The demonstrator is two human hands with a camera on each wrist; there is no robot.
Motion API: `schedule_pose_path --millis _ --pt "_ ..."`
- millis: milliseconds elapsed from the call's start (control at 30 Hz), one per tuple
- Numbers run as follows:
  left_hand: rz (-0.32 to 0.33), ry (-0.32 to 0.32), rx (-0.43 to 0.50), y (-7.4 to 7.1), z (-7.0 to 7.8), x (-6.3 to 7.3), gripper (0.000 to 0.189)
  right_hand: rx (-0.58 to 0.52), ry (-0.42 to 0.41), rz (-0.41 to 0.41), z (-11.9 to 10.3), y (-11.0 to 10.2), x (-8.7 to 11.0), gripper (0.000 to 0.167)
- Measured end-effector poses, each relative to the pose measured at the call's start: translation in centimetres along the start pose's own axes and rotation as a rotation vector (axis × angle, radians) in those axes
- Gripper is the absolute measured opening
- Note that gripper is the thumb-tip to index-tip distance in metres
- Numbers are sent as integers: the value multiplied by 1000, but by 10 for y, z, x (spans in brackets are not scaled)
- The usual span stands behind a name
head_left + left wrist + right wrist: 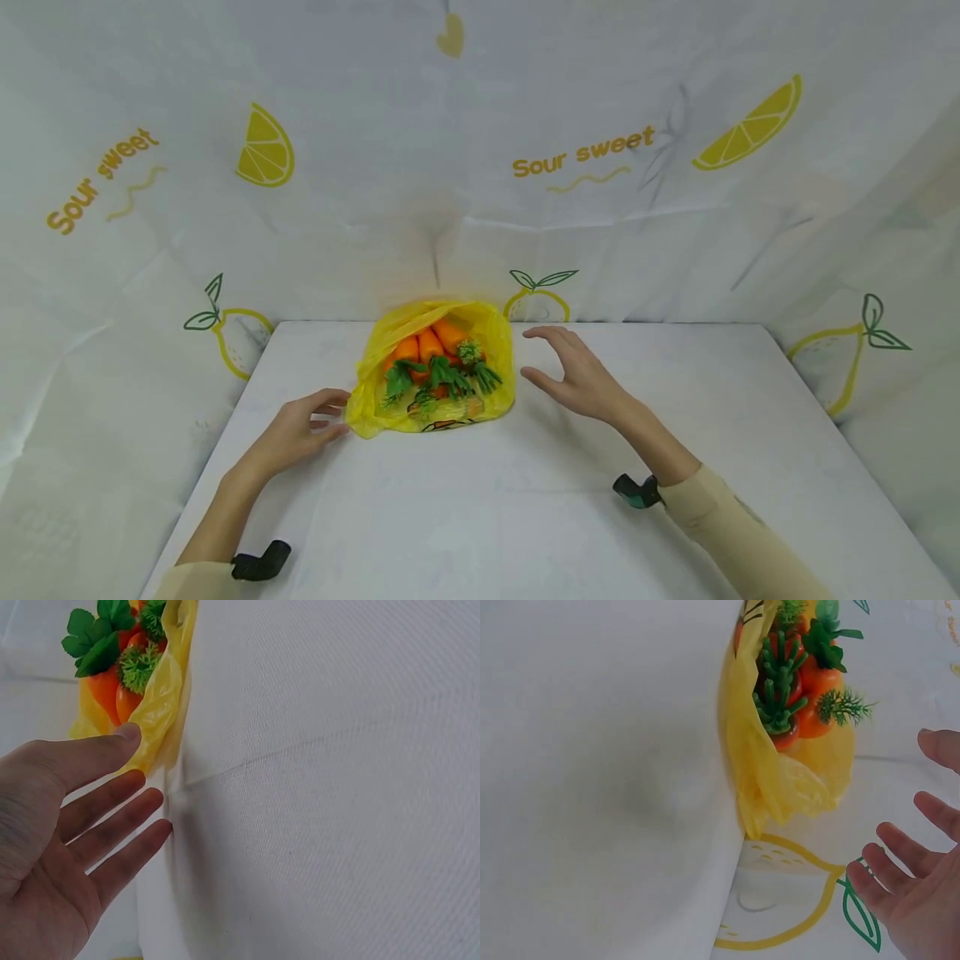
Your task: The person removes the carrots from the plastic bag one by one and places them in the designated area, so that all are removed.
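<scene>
A yellow plastic bag point(495, 333) lies at the table's far edge with its mouth facing me. Inside it are several orange carrots point(431, 345) with green leafy tops point(447, 377). My left hand point(303, 429) is at the bag's left corner, fingers relaxed and fingertips right at the plastic. In the left wrist view the thumb of the left hand point(67, 817) overlaps the bag point(161, 712). To the right of the bag, my right hand point(581, 375) is held with fingers spread and nothing in it. A gap separates the right hand point(922, 877) from the bag point(742, 750).
A white table point(450, 517) lies under both arms. White cloth point(375, 208) printed with lemons and "Sour sweet" hangs behind and at the sides. Each wrist carries a black camera mount point(262, 561).
</scene>
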State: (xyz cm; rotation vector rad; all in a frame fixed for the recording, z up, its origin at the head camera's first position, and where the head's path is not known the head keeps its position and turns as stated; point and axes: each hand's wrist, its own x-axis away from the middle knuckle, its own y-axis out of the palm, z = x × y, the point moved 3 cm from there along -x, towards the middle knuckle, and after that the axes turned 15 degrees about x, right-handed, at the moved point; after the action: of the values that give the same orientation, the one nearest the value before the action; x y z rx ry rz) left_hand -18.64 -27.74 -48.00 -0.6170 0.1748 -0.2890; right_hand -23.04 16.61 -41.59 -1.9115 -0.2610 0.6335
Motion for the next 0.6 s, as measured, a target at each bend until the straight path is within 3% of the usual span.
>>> schedule_pose_path --millis 367,600 --pt "5 -24 17 2 2 -2 53 -102 -69 10 -17 4 -21 57" --pt "11 -34 18 4 4 -4 54 -153 -65 -5 -23 11 -33 54"
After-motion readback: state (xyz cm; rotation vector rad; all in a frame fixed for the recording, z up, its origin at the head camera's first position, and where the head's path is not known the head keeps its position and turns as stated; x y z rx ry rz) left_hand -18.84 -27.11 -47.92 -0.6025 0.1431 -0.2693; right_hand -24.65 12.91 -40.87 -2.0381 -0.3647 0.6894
